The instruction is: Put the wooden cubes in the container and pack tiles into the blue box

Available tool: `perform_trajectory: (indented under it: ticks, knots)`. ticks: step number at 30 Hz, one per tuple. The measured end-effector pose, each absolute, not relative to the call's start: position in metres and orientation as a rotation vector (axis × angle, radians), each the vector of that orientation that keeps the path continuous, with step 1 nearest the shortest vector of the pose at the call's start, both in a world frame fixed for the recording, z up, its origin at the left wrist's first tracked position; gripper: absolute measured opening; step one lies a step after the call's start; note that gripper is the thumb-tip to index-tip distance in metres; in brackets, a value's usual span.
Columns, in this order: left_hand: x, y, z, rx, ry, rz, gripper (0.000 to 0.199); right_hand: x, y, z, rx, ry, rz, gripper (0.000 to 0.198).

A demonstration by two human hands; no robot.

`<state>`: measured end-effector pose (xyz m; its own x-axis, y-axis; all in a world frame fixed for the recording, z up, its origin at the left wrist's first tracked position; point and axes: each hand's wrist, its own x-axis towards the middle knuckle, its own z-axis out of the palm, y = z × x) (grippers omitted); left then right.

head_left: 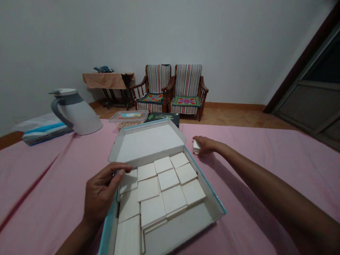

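Observation:
An open cardboard box (pixel 180 230) with pale blue edges lies before me, its white-lined lid (pixel 151 141) tipped back. Rows of flat, pale square tiles (pixel 174 198) fill most of it, some of them stacked. My left hand (pixel 102 191) is closed over the box's left wall, with thumb and forefinger by the tile in the far left corner. Beyond the right side of the box, my right hand (pixel 205 145) grips a small stack of similar white tiles (pixel 196 147) on the pink cloth. Its fingers partly cover that stack.
A pink cloth (pixel 265 170) covers the surface. Behind the lid are a clear plastic container (pixel 129 118) and a black box (pixel 174 118). A grey-white jug (pixel 79 113) and a blue-white packet (pixel 47 132) stand left. Two wooden armchairs (pixel 187 81) are against the wall.

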<state>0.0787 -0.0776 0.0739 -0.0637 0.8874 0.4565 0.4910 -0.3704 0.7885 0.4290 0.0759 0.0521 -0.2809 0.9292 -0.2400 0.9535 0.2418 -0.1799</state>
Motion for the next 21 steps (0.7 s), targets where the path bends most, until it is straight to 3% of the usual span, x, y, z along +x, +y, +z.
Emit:
perform_trajectory:
  ticks: [5,21]
  knots:
    - [0.079,-0.077,0.072,1.819,1.461,1.445,0.016,0.434,0.070,0.050,1.844,2.442,-0.460,0.073]
    - [0.081,-0.076,0.071,1.822,1.398,1.470,0.015,0.470,0.039,0.067,2.088,2.354,-0.437,0.045]
